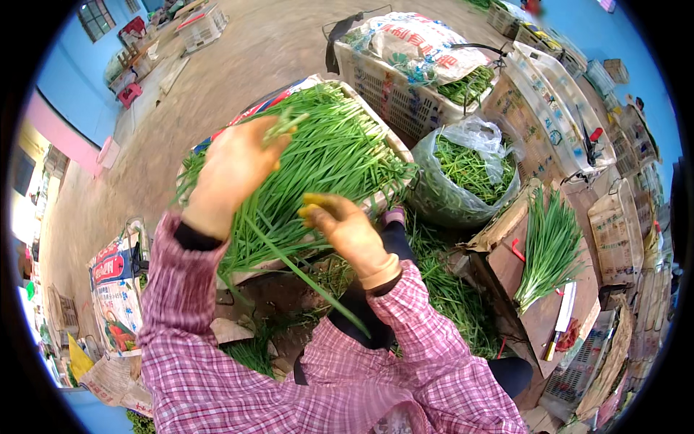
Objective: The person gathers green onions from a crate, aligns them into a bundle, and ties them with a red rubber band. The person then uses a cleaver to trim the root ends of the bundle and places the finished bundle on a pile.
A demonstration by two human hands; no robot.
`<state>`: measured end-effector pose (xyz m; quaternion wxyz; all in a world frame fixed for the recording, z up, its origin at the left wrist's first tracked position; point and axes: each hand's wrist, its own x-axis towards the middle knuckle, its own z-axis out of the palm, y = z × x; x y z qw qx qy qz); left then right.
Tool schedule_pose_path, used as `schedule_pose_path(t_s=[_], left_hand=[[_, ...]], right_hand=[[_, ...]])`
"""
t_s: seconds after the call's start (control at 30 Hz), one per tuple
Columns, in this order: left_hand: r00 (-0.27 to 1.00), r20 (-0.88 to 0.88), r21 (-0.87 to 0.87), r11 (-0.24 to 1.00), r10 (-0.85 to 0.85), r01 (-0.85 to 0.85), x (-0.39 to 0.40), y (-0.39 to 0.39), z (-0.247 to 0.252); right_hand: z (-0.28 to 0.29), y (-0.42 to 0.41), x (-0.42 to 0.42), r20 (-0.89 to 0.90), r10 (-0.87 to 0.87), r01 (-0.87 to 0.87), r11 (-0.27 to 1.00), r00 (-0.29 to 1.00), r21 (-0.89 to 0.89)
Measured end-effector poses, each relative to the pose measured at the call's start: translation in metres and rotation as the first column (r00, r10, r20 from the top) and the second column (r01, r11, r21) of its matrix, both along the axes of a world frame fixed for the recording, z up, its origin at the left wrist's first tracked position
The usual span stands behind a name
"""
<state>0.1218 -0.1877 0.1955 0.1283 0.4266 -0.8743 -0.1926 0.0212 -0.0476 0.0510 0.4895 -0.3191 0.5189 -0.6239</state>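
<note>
My left hand point(238, 160), blurred, grips a small bunch of garlic chives by the pale stem ends point(287, 122), and the green leaves hang down below my wrist. To its right, my right hand point(349, 230) hovers over the near edge of the chive pile, yellow covers on its fingertips and nothing visible in its fingers. A long single leaf point(309, 285) slants below it towards my lap. Beneath both hands, a crate point(398, 146) is heaped with chives point(325, 130), most pale ends facing the far right side.
A tied chive bundle point(550, 244) and a knife point(564, 309) lie on a board point(504, 266) at right. A clear plastic bag point(434, 195) of leaf scraps stands beside the crate. Behind is a sack-covered crate point(368, 81). Loose leaves point(455, 298) litter the floor by my legs.
</note>
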Motion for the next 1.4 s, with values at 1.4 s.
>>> schedule_pose_path(t_s=[1.4], left_hand=[[0.911,-0.266,-0.159,0.946,-0.315,0.281,-0.132,-0.117,-0.146]], right_hand=[[-0.06,-0.133,-0.156,-0.413,-0.46,0.454,0.883,0.786,-0.12]])
